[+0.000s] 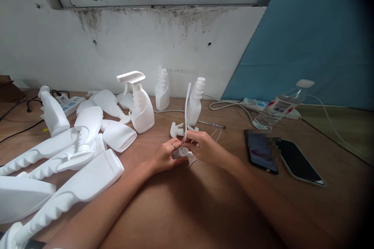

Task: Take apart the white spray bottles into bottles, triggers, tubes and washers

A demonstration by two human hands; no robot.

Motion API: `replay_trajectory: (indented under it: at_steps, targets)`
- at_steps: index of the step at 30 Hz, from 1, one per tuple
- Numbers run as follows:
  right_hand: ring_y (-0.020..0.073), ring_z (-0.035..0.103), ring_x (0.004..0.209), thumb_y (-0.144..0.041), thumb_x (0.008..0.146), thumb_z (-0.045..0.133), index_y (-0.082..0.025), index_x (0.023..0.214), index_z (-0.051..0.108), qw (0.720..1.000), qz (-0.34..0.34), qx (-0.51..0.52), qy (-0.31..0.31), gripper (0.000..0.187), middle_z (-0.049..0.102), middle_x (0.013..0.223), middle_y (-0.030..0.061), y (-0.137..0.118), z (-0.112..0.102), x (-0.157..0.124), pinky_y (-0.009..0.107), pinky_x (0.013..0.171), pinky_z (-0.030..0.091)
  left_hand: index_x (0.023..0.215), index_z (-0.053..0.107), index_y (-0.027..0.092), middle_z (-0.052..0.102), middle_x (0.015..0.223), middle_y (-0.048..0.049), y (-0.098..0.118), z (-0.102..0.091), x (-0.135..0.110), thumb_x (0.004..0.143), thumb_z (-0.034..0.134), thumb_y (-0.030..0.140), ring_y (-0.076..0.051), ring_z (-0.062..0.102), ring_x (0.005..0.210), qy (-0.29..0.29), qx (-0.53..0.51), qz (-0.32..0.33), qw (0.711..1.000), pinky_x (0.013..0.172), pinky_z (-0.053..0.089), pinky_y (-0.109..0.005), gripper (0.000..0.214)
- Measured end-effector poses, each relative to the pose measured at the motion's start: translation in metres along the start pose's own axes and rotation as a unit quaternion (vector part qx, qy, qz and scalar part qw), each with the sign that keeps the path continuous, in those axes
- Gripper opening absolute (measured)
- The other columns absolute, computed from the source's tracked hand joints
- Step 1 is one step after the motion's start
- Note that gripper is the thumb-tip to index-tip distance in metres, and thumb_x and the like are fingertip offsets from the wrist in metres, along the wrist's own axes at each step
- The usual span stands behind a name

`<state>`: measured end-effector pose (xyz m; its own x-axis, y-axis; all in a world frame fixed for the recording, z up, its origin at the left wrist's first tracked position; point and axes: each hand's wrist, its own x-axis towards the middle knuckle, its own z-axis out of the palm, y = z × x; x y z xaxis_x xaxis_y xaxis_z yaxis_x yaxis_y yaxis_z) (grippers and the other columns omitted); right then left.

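Near the middle of the wooden table my two hands meet over a white trigger spray head (183,151). My left hand (167,156), with a ring on one finger, is closed around it. The fingers of my right hand (206,147) pinch the base of a white dip tube (187,111), which stands nearly upright above the spray head. Whether the tube is seated in the head is hidden by the fingers. Just beyond my hands lies another white trigger piece (176,129). A white bottle without a head (195,103) stands behind the tube.
Many white spray bottles (90,179) lie piled at the left. One bottle with its trigger head (142,109) stands upright, near another open bottle (163,91). To the right are two phones (261,153), a tilted water bottle (277,107) and a white cable (230,104).
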<state>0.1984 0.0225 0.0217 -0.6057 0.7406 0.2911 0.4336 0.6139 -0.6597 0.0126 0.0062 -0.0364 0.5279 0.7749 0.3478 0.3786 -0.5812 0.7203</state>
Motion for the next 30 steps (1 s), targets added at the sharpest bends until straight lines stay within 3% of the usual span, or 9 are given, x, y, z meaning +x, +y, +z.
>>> replay_trajectory:
  at_steps: [10,13,16,19,21,23,26,28,30]
  targets:
    - [0.0124,0.042,0.062,-0.010,0.083,0.044,-0.020,0.067,0.035,1.000,-0.010,-0.014,-0.006,0.022,0.046,0.068,-0.0009,-0.005,0.010,-0.003,0.024,0.057,0.031,0.093,0.059,0.016,0.058,0.093,-0.0058,0.001,0.002,0.000,0.086,0.062,0.038,-0.016,0.057,0.081,0.018,-0.009,0.022,1.000,0.073,0.047,-0.027,0.023]
    - [0.0141,0.044,0.067,-0.015,0.089,0.044,-0.020,0.069,0.040,0.999,-0.029,0.011,0.022,0.021,0.047,0.071,0.0005,-0.002,0.013,-0.007,0.026,0.062,0.036,0.093,0.058,0.016,0.058,0.090,-0.0057,0.002,0.002,-0.001,0.085,0.062,0.038,-0.017,0.056,0.081,0.031,-0.005,0.028,0.999,0.074,0.047,-0.028,0.024]
    - [0.0169,0.051,0.078,-0.025,0.094,0.046,-0.019,0.079,0.052,0.996,-0.034,0.044,0.066,0.017,0.052,0.083,0.0042,0.004,0.017,-0.017,0.029,0.072,0.042,0.108,0.055,0.017,0.058,0.096,-0.0064,0.003,-0.002,-0.003,0.082,0.061,0.030,-0.018,0.056,0.086,0.046,-0.039,0.041,0.997,0.080,0.047,-0.030,0.030]
    - [0.0204,0.054,0.099,-0.029,0.092,0.053,-0.019,0.094,0.057,0.995,-0.045,0.069,0.057,0.010,0.057,0.105,0.0091,0.012,0.023,-0.031,0.033,0.087,0.044,0.111,0.051,0.018,0.057,0.101,-0.0065,0.003,-0.007,0.002,0.080,0.050,0.021,-0.018,0.056,0.089,0.119,-0.120,0.035,0.985,0.081,0.047,-0.031,0.032]
    - [0.0209,0.056,0.104,-0.029,0.089,0.059,-0.021,0.101,0.056,0.995,-0.033,0.082,0.045,0.015,0.058,0.113,0.0090,0.017,0.029,-0.041,0.033,0.090,0.045,0.106,0.051,0.018,0.056,0.100,-0.0060,0.001,-0.012,0.015,0.079,0.046,0.017,-0.018,0.055,0.089,0.212,-0.139,-0.001,0.967,0.080,0.047,-0.031,0.027]
    - [0.0189,0.060,0.094,-0.030,0.089,0.059,-0.022,0.103,0.054,0.994,0.000,0.096,0.055,0.017,0.062,0.113,0.0069,0.019,0.036,-0.049,0.031,0.085,0.047,0.104,0.049,0.019,0.055,0.097,-0.0058,-0.001,-0.019,0.038,0.079,0.048,0.016,-0.018,0.056,0.089,0.289,-0.114,-0.048,0.949,0.077,0.048,-0.031,0.025]
    - [0.0171,0.060,0.086,-0.030,0.091,0.056,-0.023,0.106,0.053,0.989,0.037,0.116,0.082,0.017,0.064,0.106,0.0054,0.018,0.042,-0.055,0.030,0.080,0.047,0.110,0.047,0.018,0.052,0.108,-0.0105,-0.003,-0.035,0.086,0.079,0.056,0.019,-0.021,0.056,0.096,0.341,-0.041,-0.089,0.935,0.075,0.051,-0.032,0.032]
    - [0.0178,0.060,0.088,-0.029,0.091,0.056,-0.023,0.112,0.049,0.983,0.037,0.143,0.109,0.023,0.063,0.102,0.0055,0.016,0.043,-0.056,0.030,0.081,0.047,0.112,0.045,0.017,0.048,0.121,-0.0145,-0.006,-0.047,0.121,0.076,0.058,0.016,-0.025,0.053,0.108,0.385,0.034,-0.094,0.918,0.086,0.050,-0.038,0.038]
    - [0.0177,0.060,0.088,-0.030,0.091,0.055,-0.023,0.115,0.044,0.973,0.038,0.179,0.139,0.028,0.062,0.099,0.0052,0.015,0.042,-0.057,0.030,0.080,0.048,0.117,0.043,0.016,0.044,0.130,-0.0174,-0.011,-0.060,0.152,0.073,0.060,0.011,-0.029,0.044,0.125,0.427,0.122,-0.103,0.890,0.105,0.039,-0.044,0.048]
